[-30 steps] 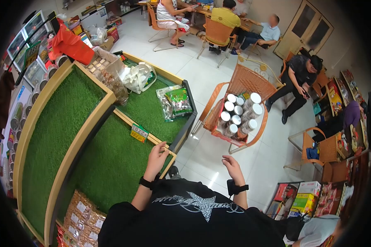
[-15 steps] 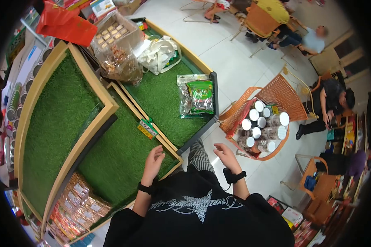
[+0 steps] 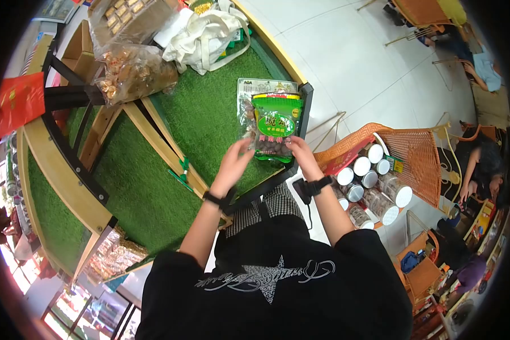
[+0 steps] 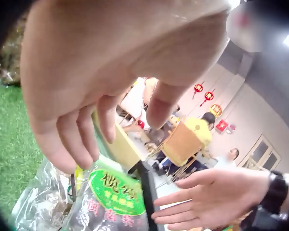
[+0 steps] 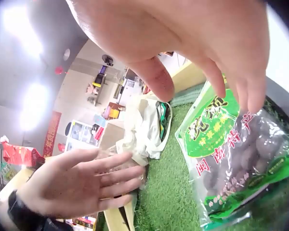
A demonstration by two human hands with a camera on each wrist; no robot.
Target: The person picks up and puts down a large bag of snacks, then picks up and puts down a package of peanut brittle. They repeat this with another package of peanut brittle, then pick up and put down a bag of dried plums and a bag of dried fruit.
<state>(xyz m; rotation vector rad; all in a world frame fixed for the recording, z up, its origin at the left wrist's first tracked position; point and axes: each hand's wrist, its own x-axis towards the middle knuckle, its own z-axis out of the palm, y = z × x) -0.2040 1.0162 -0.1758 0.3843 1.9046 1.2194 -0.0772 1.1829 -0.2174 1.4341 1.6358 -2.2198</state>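
A green-and-clear bag of dark round dried fruit (image 3: 276, 120) lies on the green turf near the display stand's dark edge. It overlaps a clear packet (image 3: 246, 116) at its left. My left hand (image 3: 233, 165) is at the bag's lower left, fingers loosely bent and close over the packaging. At the lower right corner is my right hand (image 3: 306, 160), its fingertips right at the bag's edge. In the right wrist view the right fingers (image 5: 253, 91) hang over the bag's printed front, and the left hand (image 5: 79, 183) is spread with straight fingers.
Farther up the turf sit a white cloth bag (image 3: 207, 37) and a clear bag of wrapped goods (image 3: 133, 73). A wooden rail (image 3: 167, 144) divides the stand. To the right, a wicker chair (image 3: 411, 164) holds several white-lidded jars (image 3: 361, 165). Seated people are beyond.
Both hands have moved forward from in front of the body to the lower end of the green bag. The head view has shifted toward the stand, and the person stands nearer to it.
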